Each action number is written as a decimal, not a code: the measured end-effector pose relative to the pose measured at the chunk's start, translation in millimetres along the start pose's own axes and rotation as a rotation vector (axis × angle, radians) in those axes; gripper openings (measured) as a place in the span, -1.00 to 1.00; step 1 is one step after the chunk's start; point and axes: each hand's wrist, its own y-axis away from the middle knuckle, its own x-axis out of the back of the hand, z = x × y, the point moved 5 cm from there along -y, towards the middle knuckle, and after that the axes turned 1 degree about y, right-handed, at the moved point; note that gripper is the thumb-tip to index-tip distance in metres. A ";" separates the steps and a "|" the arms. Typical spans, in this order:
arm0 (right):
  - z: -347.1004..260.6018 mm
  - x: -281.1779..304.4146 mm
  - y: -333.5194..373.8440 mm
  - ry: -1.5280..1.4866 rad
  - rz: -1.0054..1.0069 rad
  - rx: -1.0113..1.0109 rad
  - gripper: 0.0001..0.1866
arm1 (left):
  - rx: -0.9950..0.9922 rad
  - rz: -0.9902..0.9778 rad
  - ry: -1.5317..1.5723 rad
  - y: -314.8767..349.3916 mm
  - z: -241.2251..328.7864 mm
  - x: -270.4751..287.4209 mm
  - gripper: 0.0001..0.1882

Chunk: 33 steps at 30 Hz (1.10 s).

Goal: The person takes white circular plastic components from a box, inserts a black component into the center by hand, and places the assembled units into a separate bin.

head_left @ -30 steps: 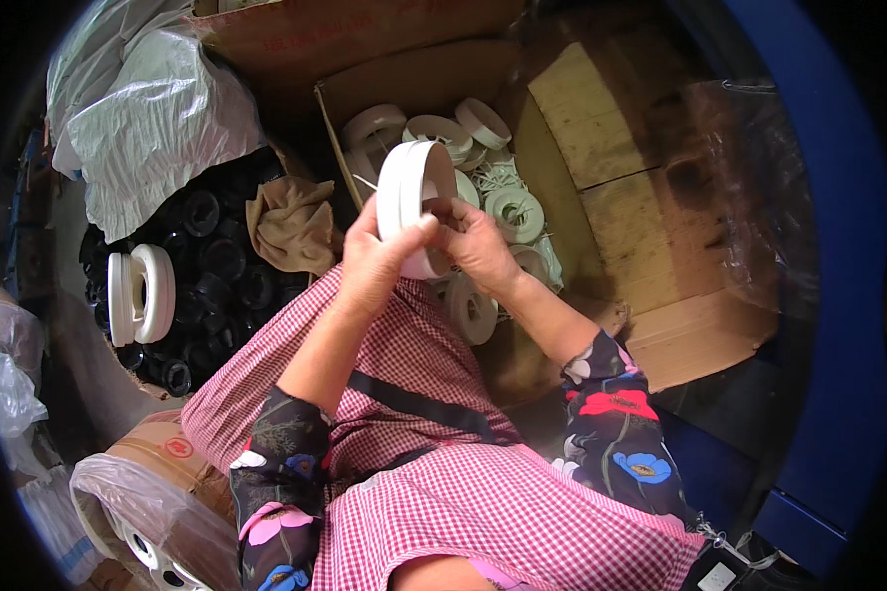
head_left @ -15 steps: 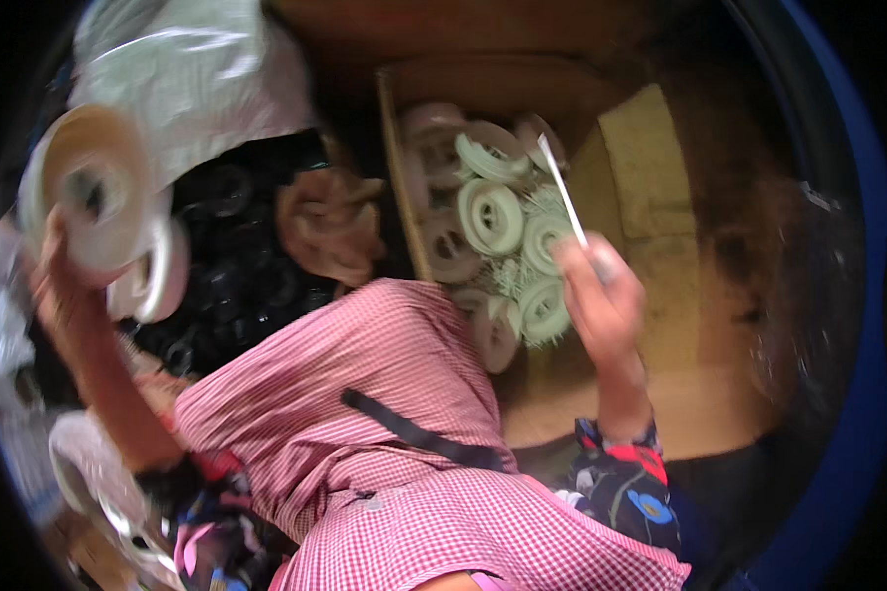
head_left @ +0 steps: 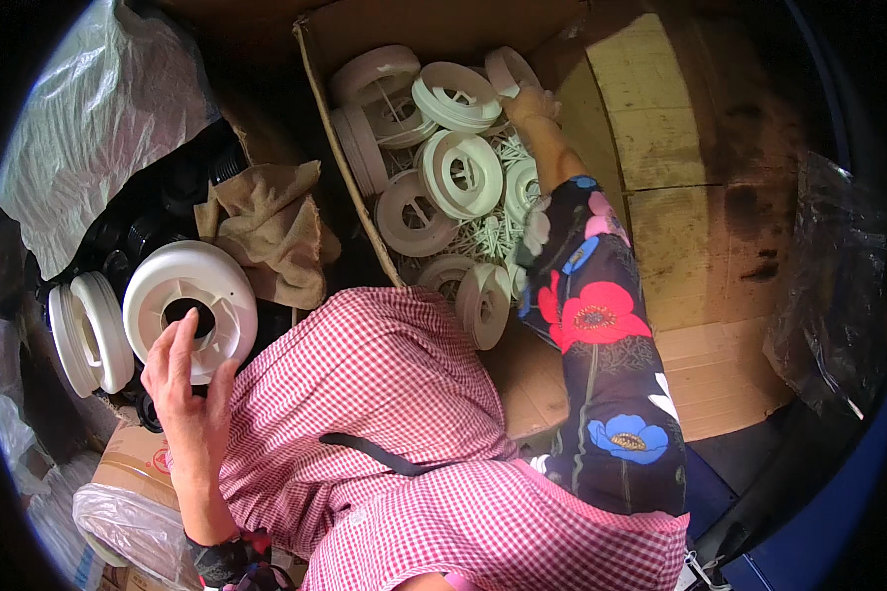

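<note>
Carton [head_left: 665,227] holds white rings [head_left: 475,202]; right hand [head_left: 530,103] is at its far end, grip unclear. Left of carton, left hand [head_left: 195,409], thumb and fingers apart, overlaps white flanged ring [head_left: 229,317].

Uneven light, sheen on plastic sheet [head_left: 103,128], dark fisheye edges

L hand [head_left: 189,399] has fingers spread over the lower edge of a white flanged ring [head_left: 232,310]; contact unclear. Paired white rings [head_left: 118,340] stand just L of it, nr blk parts [head_left: 153,231]. R hand [head_left: 534,106] is in the cardboard box [head_left: 665,236], at a far white ring [head_left: 508,67]; grip hidden. Tan cloth [head_left: 266,231] lies btwn box & blk parts.
</note>
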 end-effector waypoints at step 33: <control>-16.0 98.5 238.9 -1.767 -0.483 -0.026 -0.64 | -0.650 0.048 0.309 -14.1 199.2 -100.0 -0.11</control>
